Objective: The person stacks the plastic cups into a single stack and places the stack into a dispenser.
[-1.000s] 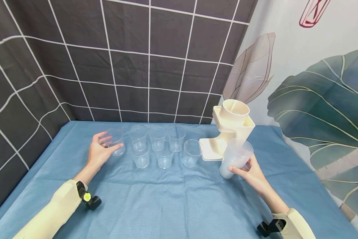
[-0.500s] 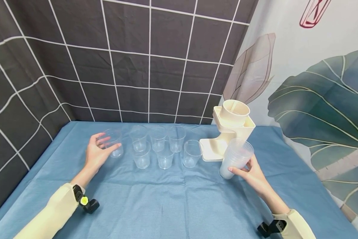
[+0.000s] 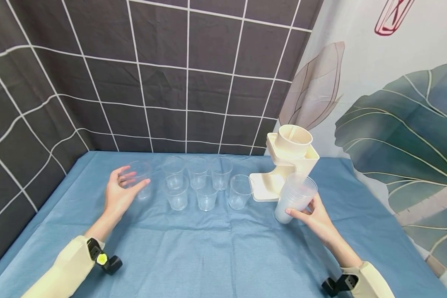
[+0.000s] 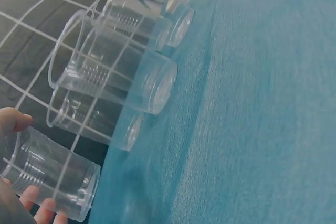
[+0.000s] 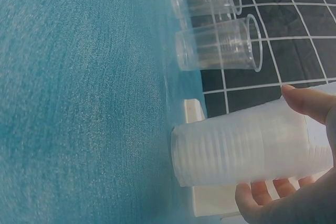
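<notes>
My left hand (image 3: 119, 196) holds a clear plastic cup (image 4: 55, 171) at the far left of the cups, thumb on one side and fingers on the other. The cup stands upright, low at the cloth. Several more clear cups stand to its right in two rows, among them a front cup (image 3: 177, 196) and a right-hand cup (image 3: 239, 194). With thumb and fingers round it, my right hand (image 3: 317, 219) grips a stack of nested plastic cups (image 5: 231, 150). This stack (image 3: 297, 192) leans slightly to the right in front of the cream dispenser.
A cream plastic stand (image 3: 291, 151) with a round tube on top and a flat base stands at the back right. Blue cloth (image 3: 208, 256) covers the table. Behind it hangs a dark gridded curtain (image 3: 163, 87), with a leaf-patterned one (image 3: 395, 120) on the right.
My left hand has shifted slightly left and toward me, and the cup has moved with it, away from the other cups. My right hand and its stack have stayed in place.
</notes>
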Tool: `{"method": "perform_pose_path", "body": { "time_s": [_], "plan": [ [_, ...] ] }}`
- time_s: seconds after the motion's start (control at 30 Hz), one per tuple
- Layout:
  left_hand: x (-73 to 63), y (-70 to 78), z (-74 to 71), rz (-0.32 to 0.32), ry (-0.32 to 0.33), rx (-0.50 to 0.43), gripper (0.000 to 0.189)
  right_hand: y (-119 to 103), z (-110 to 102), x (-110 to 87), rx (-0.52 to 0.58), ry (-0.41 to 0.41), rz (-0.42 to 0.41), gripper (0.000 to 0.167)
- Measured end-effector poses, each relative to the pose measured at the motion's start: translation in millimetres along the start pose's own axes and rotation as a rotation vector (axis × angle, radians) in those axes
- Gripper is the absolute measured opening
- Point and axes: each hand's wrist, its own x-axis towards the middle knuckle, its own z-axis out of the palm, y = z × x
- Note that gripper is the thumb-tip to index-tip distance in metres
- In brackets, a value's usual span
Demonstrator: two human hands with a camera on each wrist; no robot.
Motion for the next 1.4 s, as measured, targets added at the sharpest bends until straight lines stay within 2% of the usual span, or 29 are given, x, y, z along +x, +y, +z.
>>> {"method": "perform_pose_path", "body": {
  "time_s": [0.3,0.87,1.4],
  "plan": [
    [-16.0,21.5,-4.5,-0.010,-0.017,-0.031,0.076,-1,0,0.4,-0.033,0.010,0.014,0.087],
    [-29.6,38.5,0.0,0.114,0.044,-0.048,0.073,-2,0,0.7,-0.034,0.006,0.021,0.087],
    [-39.0,53.0,0.1,0.207,0.008,-0.034,0.070,-2,0,0.3,-0.027,0.005,0.022,0.087]
  ]
}}
